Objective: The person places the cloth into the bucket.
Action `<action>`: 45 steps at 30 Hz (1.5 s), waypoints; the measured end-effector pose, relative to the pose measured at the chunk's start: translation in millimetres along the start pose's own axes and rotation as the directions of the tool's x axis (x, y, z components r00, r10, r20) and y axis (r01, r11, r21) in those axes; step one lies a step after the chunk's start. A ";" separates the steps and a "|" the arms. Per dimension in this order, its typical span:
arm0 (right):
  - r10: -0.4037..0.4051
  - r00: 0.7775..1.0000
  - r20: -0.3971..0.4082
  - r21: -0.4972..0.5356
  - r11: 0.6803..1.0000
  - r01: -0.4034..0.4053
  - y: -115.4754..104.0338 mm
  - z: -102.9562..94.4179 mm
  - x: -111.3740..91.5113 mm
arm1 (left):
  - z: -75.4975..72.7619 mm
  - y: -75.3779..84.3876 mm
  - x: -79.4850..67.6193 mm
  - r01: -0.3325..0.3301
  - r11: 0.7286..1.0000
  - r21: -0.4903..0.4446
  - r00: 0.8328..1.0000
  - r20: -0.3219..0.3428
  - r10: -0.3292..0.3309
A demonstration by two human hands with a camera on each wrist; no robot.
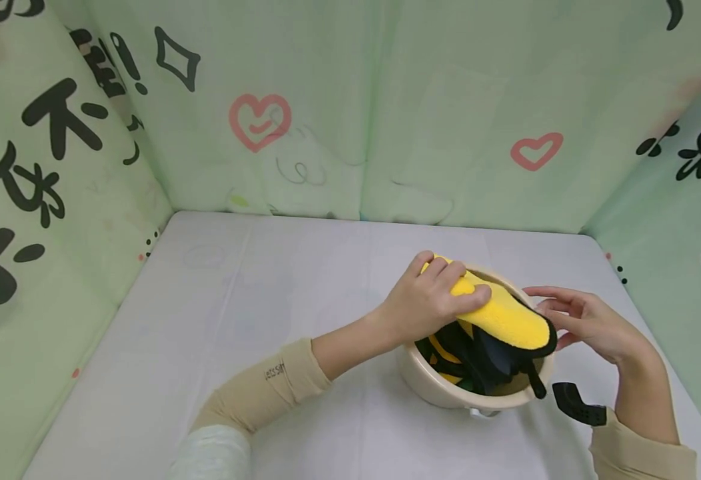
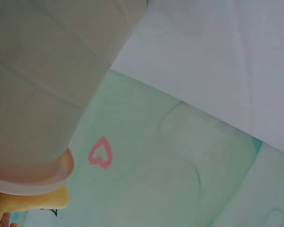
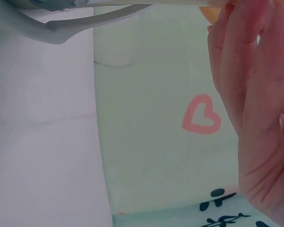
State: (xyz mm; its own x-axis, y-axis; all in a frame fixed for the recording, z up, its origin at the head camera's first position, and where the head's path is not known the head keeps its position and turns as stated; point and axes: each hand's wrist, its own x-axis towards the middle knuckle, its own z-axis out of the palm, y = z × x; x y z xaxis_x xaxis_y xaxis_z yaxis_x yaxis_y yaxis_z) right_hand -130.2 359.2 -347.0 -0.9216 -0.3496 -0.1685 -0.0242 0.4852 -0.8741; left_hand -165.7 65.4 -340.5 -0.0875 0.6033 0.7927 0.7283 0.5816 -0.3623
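Note:
A cream bucket (image 1: 440, 390) stands on the right part of the table, holding bunched black and yellow cloth. My left hand (image 1: 425, 297) grips a yellow cloth with black edging (image 1: 506, 317) at the bucket's far left rim; the cloth drapes across the opening toward the right rim. In the left wrist view, the bucket wall (image 2: 42, 85) fills the left side, with a bit of yellow cloth (image 2: 38, 199) past its rim. My right hand (image 1: 596, 323) is at the right rim beside the cloth's edge, fingers extended. Its long fingers (image 3: 253, 71) reach the rim in the right wrist view.
A white sheet covers the table (image 1: 266, 287). Green printed curtains (image 1: 326, 133) close in the back and both sides. The bucket's grey handle (image 3: 99, 21) hangs along its side. A black curved piece (image 1: 578, 403) is fixed at my right sleeve.

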 end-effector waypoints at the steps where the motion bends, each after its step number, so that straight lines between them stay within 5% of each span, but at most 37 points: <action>1: 0.014 1.000 -0.007 -0.010 1.000 -0.014 -0.7 0.5 -0.1 | 0.5 1.8 -1.4 -0.015 1.000 -0.017 0.999 0.030 0.015; 5: 0.039 0.999 -0.038 -0.040 0.998 -0.040 -2.6 2.2 -1.2 | 0.3 5.4 -4.3 -0.066 0.992 -0.105 0.977 0.193 0.086; 9: 0.048 0.998 -0.039 -0.033 0.998 -0.050 -2.8 2.6 -1.5 | -2.4 6.2 -5.3 -0.096 0.978 -0.183 0.909 0.385 0.162; 14: 0.049 0.998 -0.032 -0.028 0.998 -0.050 -0.4 1.6 -0.9 | -6.0 10.1 -3.1 -0.138 0.963 -0.231 0.772 0.584 0.251; 19: 0.036 0.999 -0.027 -0.011 0.999 -0.036 1.2 1.6 0.3 | -8.6 15.4 1.6 -0.156 0.959 -0.237 0.643 0.712 0.281; 22: 0.037 0.999 -0.025 -0.006 0.999 -0.037 0.6 1.9 0.0 | -9.8 17.6 4.3 -0.145 0.961 -0.235 0.579 0.767 0.275; 27: 0.050 0.998 -0.031 -0.016 0.999 -0.050 -2.2 3.3 -0.7 | -10.2 19.3 9.4 -0.081 0.967 -0.243 0.450 0.857 0.253; 38: 0.003 1.000 -0.018 -0.014 1.000 -0.003 -4.5 3.3 -0.2 | -1.6 24.3 14.5 0.060 0.969 -0.240 0.195 0.955 0.225; 41: -0.003 1.000 -0.021 -0.012 1.000 0.003 -4.1 3.7 0.1 | 0.6 25.5 15.1 0.064 0.971 -0.232 0.155 0.963 0.220; 45: 0.001 1.000 -0.025 -0.015 1.000 -0.002 -2.8 3.9 0.3 | 2.1 24.9 15.4 0.079 0.968 -0.238 0.153 0.963 0.224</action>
State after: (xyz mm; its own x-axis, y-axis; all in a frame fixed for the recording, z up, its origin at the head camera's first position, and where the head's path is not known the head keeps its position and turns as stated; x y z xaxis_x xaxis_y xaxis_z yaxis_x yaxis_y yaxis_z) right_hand -129.0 354.6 -346.4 -0.9309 -0.3291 -0.1583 -0.0284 0.4973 -0.8671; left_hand -150.4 90.4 -338.4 -0.5044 0.7476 -0.4321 0.8598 0.4809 -0.1715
